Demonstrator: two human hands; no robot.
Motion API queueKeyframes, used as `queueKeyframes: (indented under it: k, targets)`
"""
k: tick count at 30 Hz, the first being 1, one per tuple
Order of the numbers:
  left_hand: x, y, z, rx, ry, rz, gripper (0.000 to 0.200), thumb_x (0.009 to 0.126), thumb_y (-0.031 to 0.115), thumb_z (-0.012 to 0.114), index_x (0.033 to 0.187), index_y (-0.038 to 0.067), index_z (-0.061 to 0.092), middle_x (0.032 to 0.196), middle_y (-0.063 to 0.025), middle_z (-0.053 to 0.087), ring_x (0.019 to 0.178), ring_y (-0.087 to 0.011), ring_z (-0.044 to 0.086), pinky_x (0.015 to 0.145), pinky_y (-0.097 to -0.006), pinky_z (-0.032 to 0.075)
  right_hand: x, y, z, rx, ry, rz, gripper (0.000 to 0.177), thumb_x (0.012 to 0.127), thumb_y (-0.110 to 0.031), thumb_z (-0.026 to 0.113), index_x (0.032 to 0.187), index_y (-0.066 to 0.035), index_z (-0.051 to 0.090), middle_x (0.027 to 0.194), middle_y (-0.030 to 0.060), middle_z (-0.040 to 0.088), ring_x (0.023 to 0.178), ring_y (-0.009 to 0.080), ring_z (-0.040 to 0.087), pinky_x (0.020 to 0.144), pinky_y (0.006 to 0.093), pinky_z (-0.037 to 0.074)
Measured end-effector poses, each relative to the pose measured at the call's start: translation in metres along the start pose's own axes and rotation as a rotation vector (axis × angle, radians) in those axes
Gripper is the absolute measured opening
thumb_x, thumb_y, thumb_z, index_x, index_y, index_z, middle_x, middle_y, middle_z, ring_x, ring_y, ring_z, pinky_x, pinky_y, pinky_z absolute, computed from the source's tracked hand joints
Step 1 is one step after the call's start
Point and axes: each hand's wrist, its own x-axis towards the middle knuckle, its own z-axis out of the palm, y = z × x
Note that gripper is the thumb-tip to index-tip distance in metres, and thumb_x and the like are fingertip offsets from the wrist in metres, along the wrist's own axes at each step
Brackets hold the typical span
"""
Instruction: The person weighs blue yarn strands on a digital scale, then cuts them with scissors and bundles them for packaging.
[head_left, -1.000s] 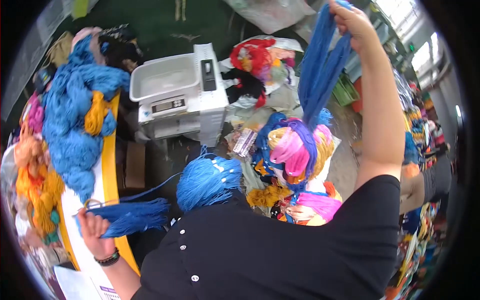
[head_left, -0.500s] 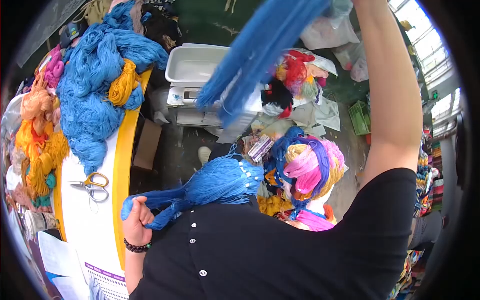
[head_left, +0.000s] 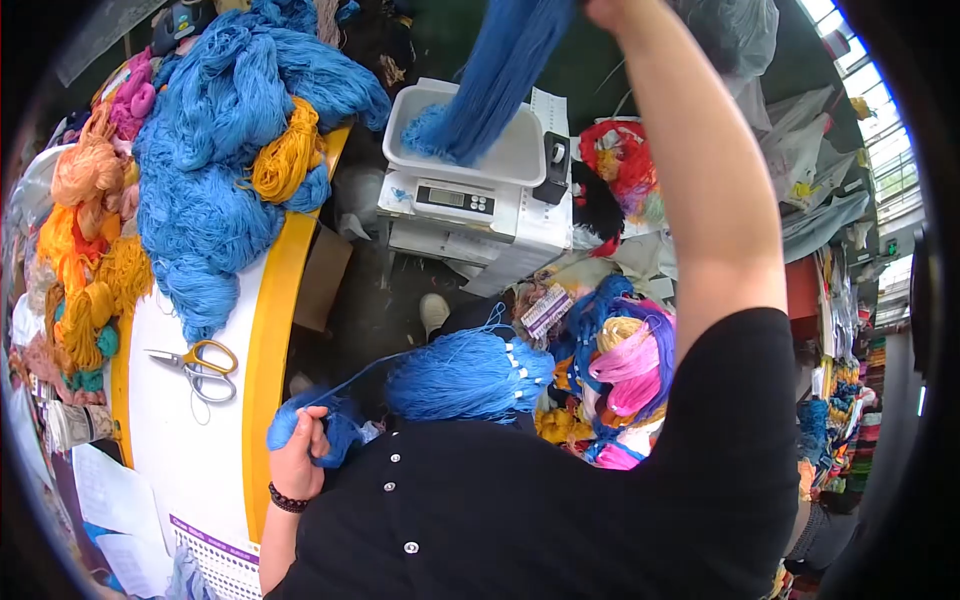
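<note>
My right hand point(head_left: 606, 10) is raised at the top edge, shut on a long hank of blue yarn point(head_left: 495, 75) whose lower end rests in the white tray point(head_left: 520, 162) of a weighing scale point(head_left: 470, 215). My left hand point(head_left: 298, 455) is low beside the yellow table edge, shut on a small wad of blue yarn point(head_left: 340, 425). A strand runs from it to a thick blue yarn bundle point(head_left: 465, 375) lying against my black shirt.
A white table with a yellow rim point(head_left: 262, 340) carries a big heap of blue yarn point(head_left: 215, 170), orange and pink hanks point(head_left: 85, 260) and yellow-handled scissors point(head_left: 195, 362). Mixed coloured yarn point(head_left: 625, 365) lies on the floor beside the scale. Papers point(head_left: 115, 500) lie at lower left.
My right hand swung the long blue hank leftward and lowered its end into the scale tray. My left hand drew its blue yarn in closer, bunched into a wad.
</note>
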Motion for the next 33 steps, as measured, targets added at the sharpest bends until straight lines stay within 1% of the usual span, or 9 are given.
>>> queueKeyframes:
  k: [3,6,8,10,12,18,21,25,33]
  targets:
    - [0.008,-0.001,0.006,0.035,0.067,0.023,0.026,0.097,0.024,0.052,0.101,0.001,0.063,0.077,-0.0023,0.058,0.059,-0.0087,0.046,0.057,-0.0226,0.038,0.010,0.102,0.003,-0.353,-0.133,0.083,0.020,0.089,-0.020,0.061,0.073,-0.008,0.060,0.060,-0.0002,0.054,0.052,0.0129,0.046,0.051,0.0303,0.040]
    - [0.014,0.003,0.011,0.065,0.108,0.026,0.025,0.097,0.023,0.053,0.099,0.001,0.065,0.087,-0.0064,0.066,0.065,-0.0107,0.054,0.062,-0.0236,0.044,-0.049,0.181,0.025,-0.952,-0.335,0.008,0.025,0.085,-0.032,0.065,0.102,-0.014,0.069,0.087,0.0058,0.068,0.080,0.0168,0.063,0.069,0.0339,0.050]
    - [0.016,0.006,0.010,0.067,0.083,-0.024,0.026,0.097,0.023,0.053,0.101,0.000,0.064,0.086,-0.0081,0.067,0.069,-0.0126,0.058,0.067,-0.0249,0.048,-0.108,0.201,0.048,-1.353,-0.319,-0.046,0.023,0.080,-0.029,0.062,0.092,-0.010,0.069,0.096,0.0173,0.066,0.096,0.0346,0.062,0.081,0.0481,0.047]
    - [0.019,0.008,0.009,0.033,0.075,-0.038,0.026,0.097,0.023,0.053,0.101,0.000,0.064,0.085,-0.0083,0.066,0.069,-0.0128,0.059,0.067,-0.0250,0.048,-0.155,0.201,0.060,-1.471,-0.468,-0.039,0.017,0.075,-0.018,0.062,0.087,-0.008,0.067,0.101,0.0137,0.065,0.101,0.0320,0.059,0.084,0.0486,0.043]
    - [0.021,0.009,0.009,0.001,0.062,-0.055,0.027,0.097,0.023,0.053,0.102,-0.001,0.063,0.083,-0.0084,0.066,0.069,-0.0129,0.059,0.067,-0.0251,0.049,-0.195,0.231,0.056,-1.444,-0.325,-0.346,0.020,0.071,-0.016,0.066,0.089,-0.007,0.065,0.108,0.0120,0.062,0.106,0.0293,0.055,0.089,0.0481,0.040]
    - [0.028,0.010,0.020,-0.061,0.026,-0.003,0.030,0.098,0.027,0.051,0.106,-0.001,0.062,0.087,-0.0095,0.066,0.071,-0.0150,0.062,0.068,-0.0270,0.051,-0.265,0.174,0.094,-1.059,0.152,-0.211,0.028,0.072,-0.016,0.072,0.097,-0.005,0.062,0.106,0.0125,0.061,0.101,0.0329,0.057,0.087,0.0407,0.044]
    - [0.031,0.018,0.037,-0.091,0.016,0.004,0.031,0.098,0.029,0.049,0.112,0.003,0.059,0.099,-0.0081,0.066,0.083,-0.0158,0.064,0.076,-0.0292,0.052,-0.327,0.119,0.139,-0.514,-0.114,0.091,0.010,0.079,-0.014,0.068,0.080,-0.004,0.066,0.078,0.0108,0.064,0.074,0.0261,0.063,0.065,0.0335,0.050]
    - [0.030,0.015,0.057,-0.023,-0.212,0.155,0.044,0.101,0.029,0.039,0.135,0.001,0.043,0.140,-0.0104,0.044,0.125,-0.0204,0.045,0.103,-0.0352,0.036,-0.388,0.081,0.189,-0.099,-0.410,0.080,0.018,0.083,-0.017,0.066,0.094,-0.003,0.067,0.084,0.0113,0.067,0.079,0.0259,0.064,0.068,0.0334,0.050]
    - [0.005,0.009,0.069,-0.100,-0.314,0.104,0.044,0.101,0.028,0.040,0.132,-0.002,0.045,0.137,-0.0131,0.048,0.122,-0.0217,0.048,0.103,-0.0353,0.037,-0.417,0.068,0.197,0.124,-0.504,0.469,0.019,0.090,-0.016,0.063,0.095,0.003,0.066,0.072,0.0015,0.061,0.068,0.0068,0.053,0.062,0.0239,0.045]
